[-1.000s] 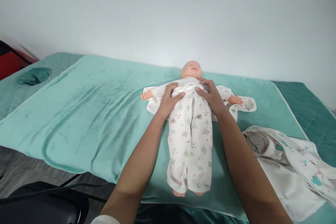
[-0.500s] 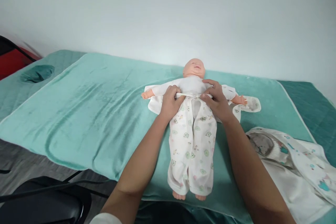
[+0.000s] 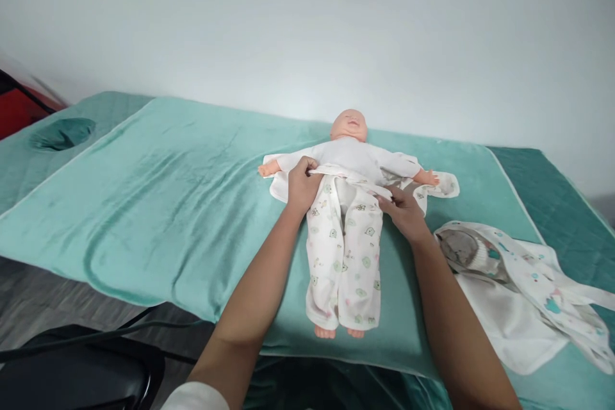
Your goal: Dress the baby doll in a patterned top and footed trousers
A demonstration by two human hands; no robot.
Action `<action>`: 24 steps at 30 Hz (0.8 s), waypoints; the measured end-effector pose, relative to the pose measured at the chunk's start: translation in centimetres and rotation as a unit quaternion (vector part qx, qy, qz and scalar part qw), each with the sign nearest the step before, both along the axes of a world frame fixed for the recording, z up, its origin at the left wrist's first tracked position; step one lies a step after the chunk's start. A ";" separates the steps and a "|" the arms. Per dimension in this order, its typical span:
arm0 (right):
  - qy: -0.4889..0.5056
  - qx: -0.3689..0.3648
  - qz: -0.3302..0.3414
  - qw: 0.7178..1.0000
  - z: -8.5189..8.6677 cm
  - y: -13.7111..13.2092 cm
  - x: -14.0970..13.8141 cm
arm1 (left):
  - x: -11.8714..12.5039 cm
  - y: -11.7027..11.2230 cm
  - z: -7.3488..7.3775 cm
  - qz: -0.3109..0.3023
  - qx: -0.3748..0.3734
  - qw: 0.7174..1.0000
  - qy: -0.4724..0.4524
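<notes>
A baby doll [image 3: 349, 154] lies on its back, arms spread, its head toward the wall. White trousers [image 3: 358, 256] printed with small green and pink figures cover its legs, and the feet show at the cuffs. My left hand [image 3: 303, 184] pinches the waistband at the doll's hip on the left. At the other hip my right hand [image 3: 402, 210] grips the waistband's right end, holding it out from the body. A printed white top [image 3: 281, 189] is spread beneath the doll's back and arms.
A teal cover [image 3: 158, 205] lies over the massage table, which has a face hole [image 3: 62, 134] at the left. White printed baby clothes [image 3: 519, 295] are heaped at the right. A black chair [image 3: 77, 365] stands at the lower left; a white wall [image 3: 288, 25] runs behind.
My right hand has moved from the belly down and out to the hip, drawing the waistband's right end outward. My left hand stays at the waistband. The view has shifted slightly.
</notes>
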State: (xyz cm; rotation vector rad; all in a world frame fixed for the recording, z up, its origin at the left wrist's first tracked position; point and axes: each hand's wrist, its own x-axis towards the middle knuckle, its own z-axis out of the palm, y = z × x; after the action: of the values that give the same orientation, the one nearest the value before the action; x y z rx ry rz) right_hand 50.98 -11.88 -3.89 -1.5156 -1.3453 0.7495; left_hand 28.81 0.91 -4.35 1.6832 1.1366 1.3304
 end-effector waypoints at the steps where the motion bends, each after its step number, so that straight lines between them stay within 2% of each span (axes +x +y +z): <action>1: -0.002 -0.005 0.007 1.000 0.0 0.1 0.0 | -0.1 -0.3 0.0 -0.003 -0.003 1.000 0.005; 8: -0.012 -0.011 -0.014 1.000 -0.1 0.4 0.1 | -2.4 -4.7 -0.8 -0.006 0.111 0.992 0.056; 12: -0.013 -0.010 -0.023 1.000 0.1 0.4 -0.3 | -3.5 -7.1 -1.1 -0.002 0.132 0.989 0.069; 17: -0.054 -0.014 -0.041 0.998 0.0 0.4 -0.3 | -3.5 -7.7 -1.2 -0.005 0.050 0.995 0.081; 24: -0.041 -0.003 -0.024 0.999 -0.2 0.5 -0.5 | -3.3 -7.2 -2.0 -0.033 -0.081 0.996 0.024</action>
State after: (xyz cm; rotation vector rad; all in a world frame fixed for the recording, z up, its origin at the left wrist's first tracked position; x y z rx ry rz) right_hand 50.47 -11.41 -4.10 -1.5938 -1.3626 0.6672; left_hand 25.47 -6.31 -6.33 1.6281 1.1725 1.1319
